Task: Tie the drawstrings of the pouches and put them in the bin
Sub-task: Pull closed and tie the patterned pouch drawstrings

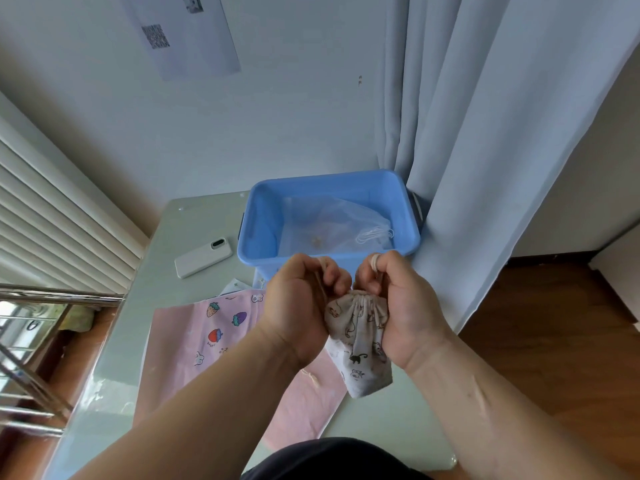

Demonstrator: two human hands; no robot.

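Two hands raised over near desk [166, 258]. Left hand [298, 306] and right hand [398, 306] both curled, fingers [332, 271] pinching drawstring [375, 262] at gathered mouth of one cat-print pouch [360, 348], held between them, body hanging down. One pink fruit-print pouch [207, 341] flat on desk, below and left of hands. One white phone [202, 258] farther left. One blue bin [266, 223] at far desk edge, holding one sheer white pouch [329, 220]. Pale curtain [467, 168] touches bin's right end.

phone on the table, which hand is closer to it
Left. The left hand is to the right of the phone; the right hand is farther right, beyond the pouch.
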